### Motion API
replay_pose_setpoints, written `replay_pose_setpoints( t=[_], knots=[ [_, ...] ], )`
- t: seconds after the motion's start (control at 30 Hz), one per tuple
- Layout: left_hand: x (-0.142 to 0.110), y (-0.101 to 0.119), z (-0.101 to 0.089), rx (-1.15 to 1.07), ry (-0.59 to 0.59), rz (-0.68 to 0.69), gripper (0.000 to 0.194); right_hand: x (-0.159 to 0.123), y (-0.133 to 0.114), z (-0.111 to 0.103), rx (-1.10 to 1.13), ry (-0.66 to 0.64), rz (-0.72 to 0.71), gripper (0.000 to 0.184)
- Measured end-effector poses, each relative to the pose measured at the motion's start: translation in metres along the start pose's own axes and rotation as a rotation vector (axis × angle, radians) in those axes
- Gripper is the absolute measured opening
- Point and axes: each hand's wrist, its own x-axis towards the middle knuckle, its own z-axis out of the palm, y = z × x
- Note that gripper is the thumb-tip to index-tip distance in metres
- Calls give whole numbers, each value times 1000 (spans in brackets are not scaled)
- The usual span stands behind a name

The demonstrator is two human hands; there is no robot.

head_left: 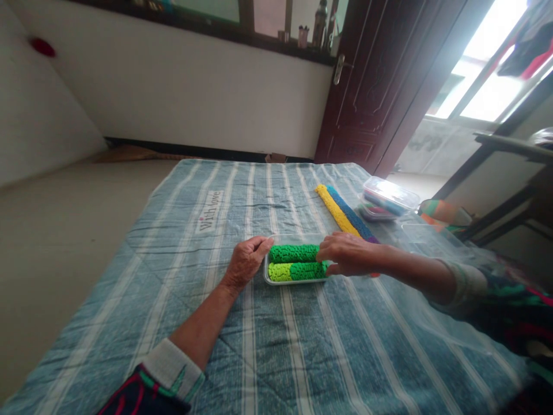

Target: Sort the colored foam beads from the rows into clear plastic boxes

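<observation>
A clear plastic container (298, 282) sits mid-table with two textured rolls lying side by side in it. The far roll (294, 253) is green; the near roll (280, 272) is lime at its left part and green at its right. My left hand (248, 259) pinches the container's left rim between thumb and fingers. Over the right end of the rolls, my right hand (345, 254) has its fingers bent down at them, hiding that end. Whether it grips a roll cannot be made out. Just beyond it lie a yellow strip (337, 210) and a blue-to-purple strip (352, 213).
A striped blue cloth (207, 323) with a "With love" patch covers the table. At the right back stands a closed clear box (389, 199) with coloured contents. A transparent lid-like piece (432, 239) lies near my right forearm. Behind is a brown door (367, 86).
</observation>
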Motion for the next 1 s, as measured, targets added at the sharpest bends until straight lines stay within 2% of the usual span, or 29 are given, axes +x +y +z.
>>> replay_pose_setpoints(
  t=[0.17,0.33,0.43,0.57,0.73,0.93,1.0],
  knots=[
    [0,0,0,-4,-4,-5,37,-1,4,5,14,45,0,11],
    [0,0,0,0,-6,-10,37,-2,10,9,60,80,-67,8],
    [0,1,0,5,-3,-13,36,-3,14,10,59,75,-91,6],
    [0,2,0,8,-3,-18,37,-1,16,7,36,18,-122,13],
    [0,1,1,0,-7,-16,37,3,17,-6,64,-86,-158,18],
    [0,1,1,-7,-6,-14,38,13,18,-36,51,-233,-87,21],
    [0,2,1,-9,-9,-13,38,17,17,-43,14,-225,-71,24]
  ],
)
